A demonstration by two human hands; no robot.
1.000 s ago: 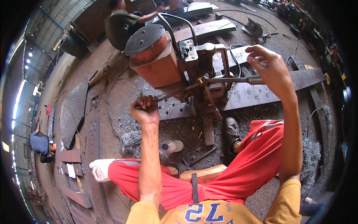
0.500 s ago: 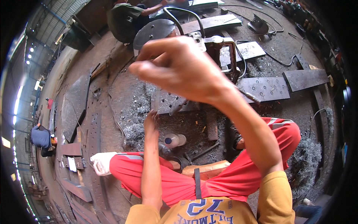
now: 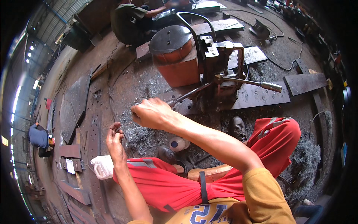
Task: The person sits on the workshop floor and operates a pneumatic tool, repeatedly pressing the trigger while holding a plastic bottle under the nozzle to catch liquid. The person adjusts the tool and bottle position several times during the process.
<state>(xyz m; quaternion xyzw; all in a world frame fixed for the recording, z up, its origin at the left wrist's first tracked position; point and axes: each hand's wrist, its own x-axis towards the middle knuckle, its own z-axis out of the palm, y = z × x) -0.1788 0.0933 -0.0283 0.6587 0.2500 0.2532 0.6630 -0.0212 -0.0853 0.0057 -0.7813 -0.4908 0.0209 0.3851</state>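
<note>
Right hand clenched round left spoke of red machine, far middle | left hand loosely curled, seemingly empty, near left | step: apparently cranking | next pull likely needs firm grip

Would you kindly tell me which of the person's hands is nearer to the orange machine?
Right: the right hand is at or just beside the end of a handle bar on the orange machine, while the left hand is farther off to the left.
</note>
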